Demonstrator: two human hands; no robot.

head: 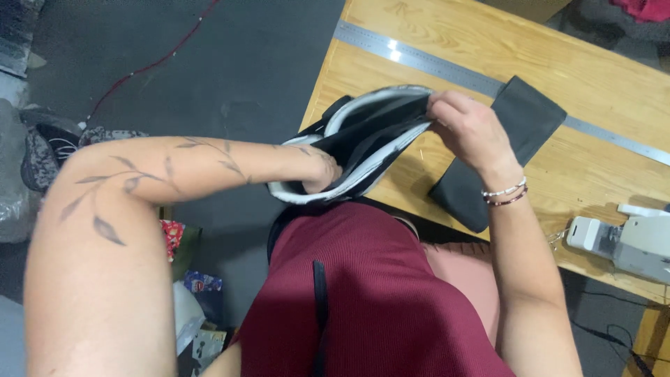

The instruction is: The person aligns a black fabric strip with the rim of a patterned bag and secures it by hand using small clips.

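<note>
A black fabric bag with a white-edged rim (370, 132) is held over the near edge of a wooden table (558, 77). My left hand (319, 171) is pushed inside the bag's opening, its fingers hidden in the fabric. My right hand (469, 129) pinches the bag's upper rim at the right and pulls it open. Beaded bracelets circle my right wrist.
A folded black fabric piece (502, 150) lies on the table just right of the bag. A long metal ruler (419, 59) crosses the tabletop. A white sewing machine (624, 241) sits at the right edge. Shoes (49, 150) and clutter lie on the dark floor at left.
</note>
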